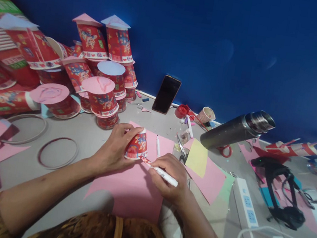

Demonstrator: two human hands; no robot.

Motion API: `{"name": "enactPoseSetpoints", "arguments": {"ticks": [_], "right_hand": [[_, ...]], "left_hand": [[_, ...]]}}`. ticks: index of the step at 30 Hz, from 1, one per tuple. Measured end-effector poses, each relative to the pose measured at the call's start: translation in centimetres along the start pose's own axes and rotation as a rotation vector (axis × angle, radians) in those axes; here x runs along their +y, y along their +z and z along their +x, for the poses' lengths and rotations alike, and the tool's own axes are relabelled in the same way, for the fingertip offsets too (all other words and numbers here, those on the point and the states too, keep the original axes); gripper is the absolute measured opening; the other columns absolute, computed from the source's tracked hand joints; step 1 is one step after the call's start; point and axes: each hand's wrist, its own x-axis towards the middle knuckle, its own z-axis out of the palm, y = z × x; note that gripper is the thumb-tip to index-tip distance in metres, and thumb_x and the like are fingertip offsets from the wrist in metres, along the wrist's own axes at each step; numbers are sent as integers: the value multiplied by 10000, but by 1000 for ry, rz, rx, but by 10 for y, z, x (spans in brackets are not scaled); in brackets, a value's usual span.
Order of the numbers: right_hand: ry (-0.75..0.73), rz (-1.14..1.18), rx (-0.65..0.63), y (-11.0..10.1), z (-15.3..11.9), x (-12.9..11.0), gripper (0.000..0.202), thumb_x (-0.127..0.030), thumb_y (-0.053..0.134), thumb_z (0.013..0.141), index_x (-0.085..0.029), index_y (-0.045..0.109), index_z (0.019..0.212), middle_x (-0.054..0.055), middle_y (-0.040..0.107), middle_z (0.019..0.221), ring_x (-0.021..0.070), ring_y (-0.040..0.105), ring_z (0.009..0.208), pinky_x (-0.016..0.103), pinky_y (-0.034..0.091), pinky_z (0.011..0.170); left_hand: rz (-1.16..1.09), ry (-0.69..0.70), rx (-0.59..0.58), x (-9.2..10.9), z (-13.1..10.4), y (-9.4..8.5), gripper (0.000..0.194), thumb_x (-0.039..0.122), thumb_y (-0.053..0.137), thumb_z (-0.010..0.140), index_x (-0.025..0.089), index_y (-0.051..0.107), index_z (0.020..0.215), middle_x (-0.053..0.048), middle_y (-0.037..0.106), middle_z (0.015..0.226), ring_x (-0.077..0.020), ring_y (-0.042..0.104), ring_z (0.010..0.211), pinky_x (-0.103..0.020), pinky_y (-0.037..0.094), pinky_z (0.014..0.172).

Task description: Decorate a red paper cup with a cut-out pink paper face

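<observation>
My left hand [118, 144] is closed around a red printed paper cup [137, 146], held upside down with its wide rim low. In my right hand [170, 175] is a white acrylic marker [164, 176], whose tip meets the white band near the cup's rim. Both hands are above a sheet of pink paper [138, 193]. A capped white marker [158, 146] lies on the paper just behind the cup. Scissors [182, 151] rest to the right, beside a yellow sheet [197, 159].
Stacked red paper cups [102, 98] with paper tops fill the left. A phone [166, 94] leans against the blue wall. Toward the right are a dark thermos [231, 132], a power strip [245, 209] and a black strapped device [287, 194]. Cardboard rings [58, 153] lie left.
</observation>
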Motion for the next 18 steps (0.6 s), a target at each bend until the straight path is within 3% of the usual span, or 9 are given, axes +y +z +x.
{"name": "enactPoseSetpoints", "arguments": {"ticks": [18], "right_hand": [[30,22,-24,3,-1,3,63,-206,644,969,-222,704,964,54,760,813,188,702,721,333,574,687]], "left_hand": [[-2,6,13,0,-2,1,849,409,802,820,266,376,1540,-148,438,1321,-367,503,1247,-552,497,1068]]}}
